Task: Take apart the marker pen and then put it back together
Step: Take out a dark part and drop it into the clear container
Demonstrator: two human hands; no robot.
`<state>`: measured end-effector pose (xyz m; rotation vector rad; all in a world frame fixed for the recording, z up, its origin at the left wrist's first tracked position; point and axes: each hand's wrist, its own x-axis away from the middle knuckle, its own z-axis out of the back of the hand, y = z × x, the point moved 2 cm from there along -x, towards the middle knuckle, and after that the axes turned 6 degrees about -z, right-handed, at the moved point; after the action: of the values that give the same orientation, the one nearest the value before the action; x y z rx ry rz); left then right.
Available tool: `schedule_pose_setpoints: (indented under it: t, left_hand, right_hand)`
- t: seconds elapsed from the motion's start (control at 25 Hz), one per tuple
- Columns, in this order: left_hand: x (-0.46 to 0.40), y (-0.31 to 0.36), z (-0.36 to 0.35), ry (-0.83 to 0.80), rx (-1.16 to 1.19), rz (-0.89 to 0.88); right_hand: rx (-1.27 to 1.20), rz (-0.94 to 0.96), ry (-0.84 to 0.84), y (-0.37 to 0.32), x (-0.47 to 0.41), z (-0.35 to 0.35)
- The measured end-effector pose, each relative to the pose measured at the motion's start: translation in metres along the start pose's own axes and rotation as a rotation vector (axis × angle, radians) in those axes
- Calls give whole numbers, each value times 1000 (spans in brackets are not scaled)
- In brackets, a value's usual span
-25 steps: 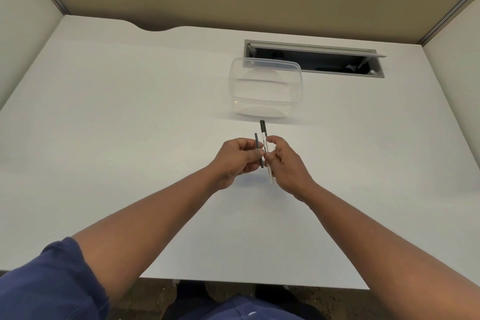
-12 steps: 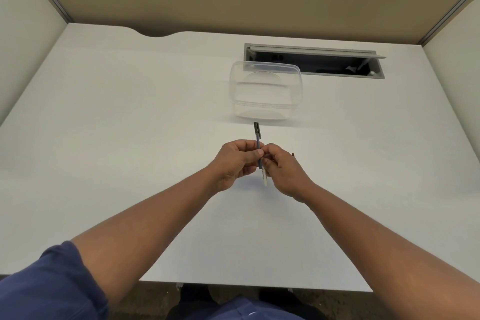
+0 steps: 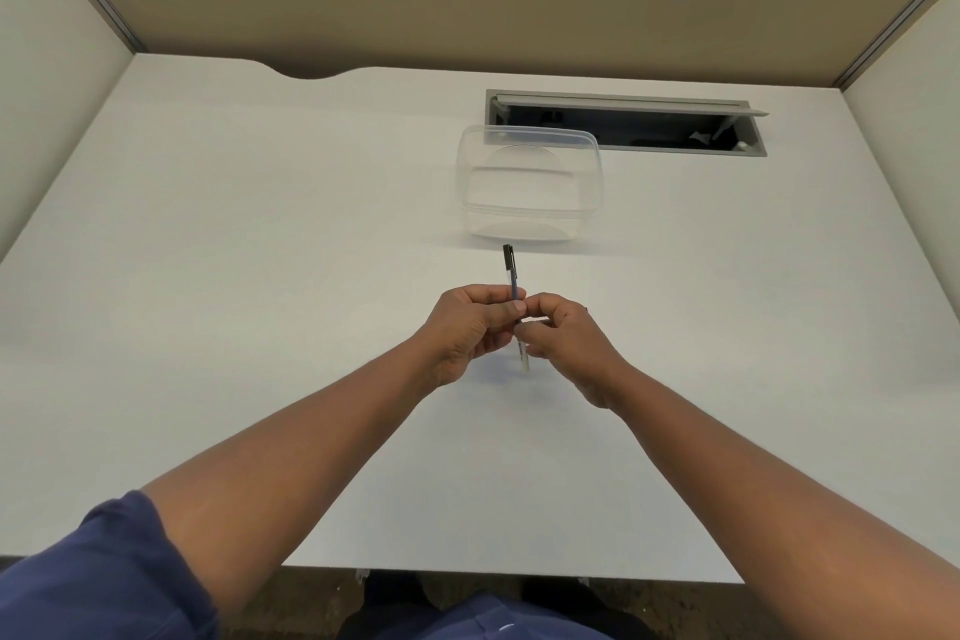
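A thin marker pen [image 3: 511, 276] stands nearly upright between my hands above the middle of the white desk [image 3: 260, 276]. Its dark cap end points away from me and its white barrel end [image 3: 522, 359] sticks out below my fingers. My left hand [image 3: 467, 327] pinches the pen's upper part between thumb and fingers. My right hand [image 3: 566, 338] grips the lower white barrel. The fingertips of both hands touch and hide the pen's middle, so the joint between cap and barrel is out of sight.
A clear plastic container [image 3: 530, 182] stands just beyond the pen. Behind it is an open grey cable slot [image 3: 623, 120] in the desk. Partition walls close off the back and both sides. The desk's near edge lies close to my body.
A second ago two pieces stood side by side, one in each hand. They now form one line, with the hands pressed together around the middle.
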<state>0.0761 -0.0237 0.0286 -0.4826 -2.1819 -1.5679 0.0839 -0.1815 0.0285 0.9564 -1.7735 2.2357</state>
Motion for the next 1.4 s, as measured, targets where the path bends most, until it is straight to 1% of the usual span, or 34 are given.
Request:
schedule_pose_setpoints:
  t: [0.08, 0.16, 0.28, 0.44, 0.56, 0.72, 0.84, 1.12, 1.28, 1.4]
  left_hand:
    - [1, 1, 0, -3, -27, -6]
    - [1, 1, 1, -2, -63, -10]
    - [0, 2, 5, 79, -169, -40]
    - [-2, 7, 15, 161, -257, -191]
    - [-4, 13, 21, 221, -319, -302]
    - [-11, 21, 28, 270, -232, -354]
    - [-19, 25, 35, 266, -151, -343]
    - [-44, 41, 46, 301, 55, -317]
    - [-58, 44, 49, 309, 129, -270]
    - [-67, 40, 53, 318, 177, -234]
  right_hand:
    - [21, 21, 7, 2, -1, 0]
    - [38, 27, 61, 2, -2, 1]
    - [69, 15, 165, 1, -7, 8]
    - [109, 5, 217, -2, -10, 19]
    - [166, 45, 244, -9, -15, 25]
    - [371, 124, 307, -25, -28, 29]
    - [476, 154, 373, -42, -40, 31]
    - [842, 361, 435, -97, -82, 42]
    - [1030, 365, 406, -123, -120, 49]
    - [1097, 299, 358, -133, -151, 53]
